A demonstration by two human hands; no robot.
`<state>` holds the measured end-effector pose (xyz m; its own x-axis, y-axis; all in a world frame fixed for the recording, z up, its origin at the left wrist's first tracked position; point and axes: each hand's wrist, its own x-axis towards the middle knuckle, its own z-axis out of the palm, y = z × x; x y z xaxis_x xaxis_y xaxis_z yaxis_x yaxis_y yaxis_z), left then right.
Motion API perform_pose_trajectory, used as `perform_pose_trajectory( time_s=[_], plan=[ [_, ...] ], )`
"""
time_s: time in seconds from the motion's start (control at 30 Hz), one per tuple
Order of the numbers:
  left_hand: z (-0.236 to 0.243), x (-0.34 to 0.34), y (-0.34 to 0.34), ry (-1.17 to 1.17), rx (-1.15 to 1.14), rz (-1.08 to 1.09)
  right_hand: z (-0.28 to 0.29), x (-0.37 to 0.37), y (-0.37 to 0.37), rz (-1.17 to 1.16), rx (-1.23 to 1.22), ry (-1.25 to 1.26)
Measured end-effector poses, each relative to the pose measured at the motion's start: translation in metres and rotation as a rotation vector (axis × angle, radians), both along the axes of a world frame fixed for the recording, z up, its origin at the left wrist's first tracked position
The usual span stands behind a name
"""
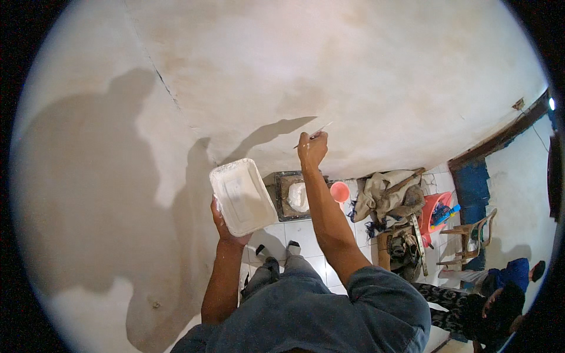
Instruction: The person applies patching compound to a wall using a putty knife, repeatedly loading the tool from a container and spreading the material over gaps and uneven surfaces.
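Observation:
My left hand [222,226] supports a shallow white rectangular tray [259,216] from below and along its left side. A whitish paste coats the tray's inside. Up and to the right, my right hand [313,150] is closed round a putty knife [322,128], seen nearly edge-on with its pale blade pointing up and right. The blade is close to the wall [376,88], but I cannot tell whether it touches. This wall is off-white with brownish patches and a thin crack at the upper left. My right arm's shadow falls across it.
Below my hands, a dark square tray [281,213] with a white mass [298,197] stands on the tiled floor. A pink dipper [339,192] is beside it. Rightward are crumpled sacks [376,197], a pink bucket [431,207] with a blue bottle, a chair [481,230], and people [509,276].

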<state>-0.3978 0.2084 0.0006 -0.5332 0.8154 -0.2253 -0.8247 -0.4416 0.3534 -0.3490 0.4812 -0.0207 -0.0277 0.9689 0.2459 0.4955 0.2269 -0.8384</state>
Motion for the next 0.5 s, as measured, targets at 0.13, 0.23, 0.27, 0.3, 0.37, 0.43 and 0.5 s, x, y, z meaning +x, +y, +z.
perform_pose_trajectory(
  time_s=[0.13, 0.23, 0.27, 0.3, 0.37, 0.43, 0.5],
  plan=[
    [0.014, 0.007, 0.008, -0.007, -0.001, 0.052, 0.013, -0.052, 0.033, 0.003, 0.162, 0.06],
    [0.017, 0.009, 0.003, -0.008, 0.004, 0.1, 0.032, -0.101, 0.001, 0.336, 0.169, -0.13],
    [0.02, 0.007, -0.001, -0.004, 0.013, 0.131, 0.035, -0.101, -0.02, 0.442, 0.238, -0.159],
    [0.023, 0.008, -0.004, 0.0, 0.009, 0.145, 0.035, -0.093, -0.035, 0.543, 0.198, -0.134],
    [0.034, 0.012, -0.004, 0.014, -0.013, 0.166, 0.041, -0.067, -0.045, 0.651, 0.168, -0.108],
    [0.041, 0.015, -0.003, 0.004, -0.002, 0.152, 0.044, -0.033, -0.045, 0.659, 0.123, -0.146],
    [0.043, 0.019, 0.002, -0.015, 0.027, 0.119, 0.028, -0.003, -0.027, 0.524, 0.048, 0.231]
  ],
)
